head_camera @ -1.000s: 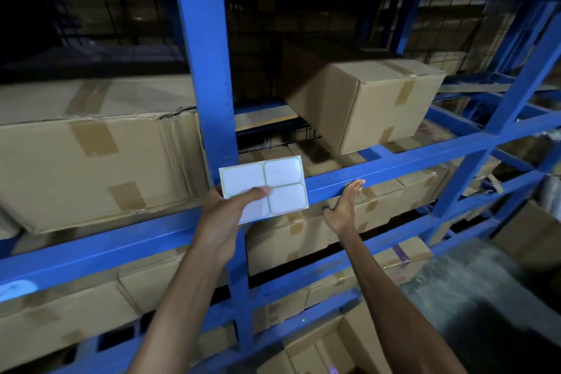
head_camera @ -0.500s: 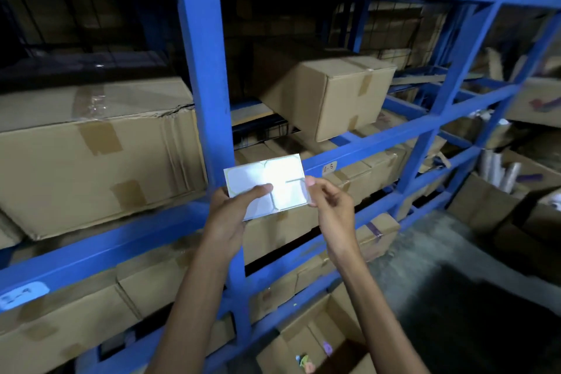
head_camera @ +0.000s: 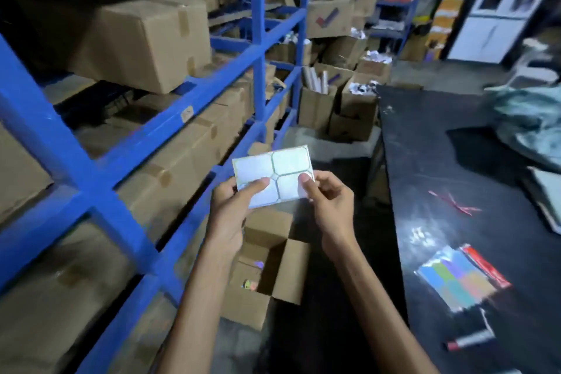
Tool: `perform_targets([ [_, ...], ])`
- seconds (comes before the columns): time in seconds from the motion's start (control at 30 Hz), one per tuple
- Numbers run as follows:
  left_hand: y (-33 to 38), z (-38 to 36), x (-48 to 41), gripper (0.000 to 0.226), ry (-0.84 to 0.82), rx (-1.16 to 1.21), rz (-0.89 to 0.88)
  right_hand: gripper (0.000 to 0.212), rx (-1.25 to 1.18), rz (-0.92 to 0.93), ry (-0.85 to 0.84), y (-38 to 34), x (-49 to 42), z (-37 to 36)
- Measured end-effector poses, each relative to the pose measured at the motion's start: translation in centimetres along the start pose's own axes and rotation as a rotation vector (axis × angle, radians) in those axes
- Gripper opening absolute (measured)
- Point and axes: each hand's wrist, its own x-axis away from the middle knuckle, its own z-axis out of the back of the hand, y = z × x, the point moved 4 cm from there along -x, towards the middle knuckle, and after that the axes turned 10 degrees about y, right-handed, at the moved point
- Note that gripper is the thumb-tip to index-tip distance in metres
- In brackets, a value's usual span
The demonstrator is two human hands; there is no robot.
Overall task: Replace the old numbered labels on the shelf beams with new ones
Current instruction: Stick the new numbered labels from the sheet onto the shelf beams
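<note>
View swung right, black table (head_camera: 455, 161), blue shelving (head_camera: 194, 91)

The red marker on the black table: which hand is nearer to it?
Right. The right hand holds the label sheet on the side toward the red marker; the left hand is farther.

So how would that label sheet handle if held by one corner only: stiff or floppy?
The label sheet looks thin, so it would probably droop or flex from one corner. Both the left hand and right hand pinch its lower edge, and it stays fairly flat. It is likely very light, easily creased.
</note>
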Motion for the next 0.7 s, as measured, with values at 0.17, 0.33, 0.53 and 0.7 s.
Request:
perform_targets([
  [0.17,-7.5,-8.5,5.8,0.018,-0.229,-0.108,0.110,0.013,0.120,-0.003,0.354,0.4,4.1,13.6],
  [0.33,-13.7,-17.3,13.2,0.014,-0.531,-0.267,0.174,0.008,0.233,0.002,0.702,-0.2,9.4,26.4],
  [0.53,-21.3,-25.3,23.6,0.023,-0.904,-0.464,0.153,0.006,0.371,-0.056,1.060,0.3,17.4,39.6],
  [0.7,-29.7,-27.8,30.4,0.023,-1.117,-0.674,0.084,0.006,0.461,-0.256,1.319,4.9,25.0,46.7],
])
